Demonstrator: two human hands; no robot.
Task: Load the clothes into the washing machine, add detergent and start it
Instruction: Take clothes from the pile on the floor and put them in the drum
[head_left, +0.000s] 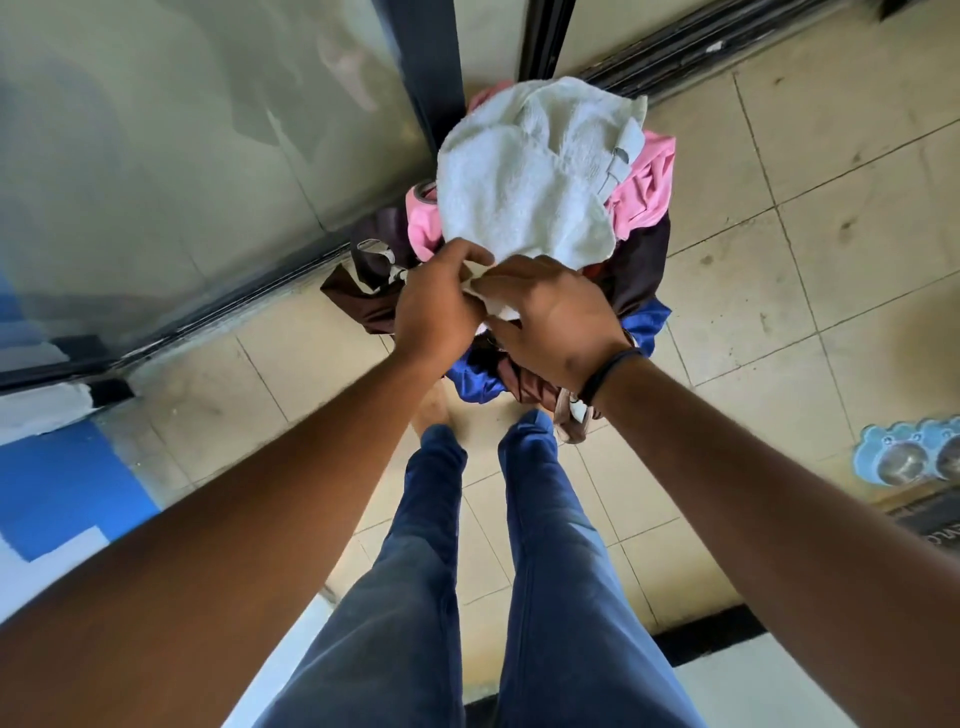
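Above beige tiles, both hands (498, 306) grip fluffy white towel (524, 176).

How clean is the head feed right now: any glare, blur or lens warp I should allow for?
Head view: daylight, even and soft, no hard shadows on the tiled floor; hazy reflections on the glass door at left; wide-angle warp bends the door tracks and stretches both forearms; white towel and both hands, left hand, right hand, reasonably sharp; edges softer.

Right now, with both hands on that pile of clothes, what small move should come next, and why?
Probably lift the pile and carry it off: the left hand and right hand grip the white towel atop the pink garment and dark clothes, and no washing machine is in view.
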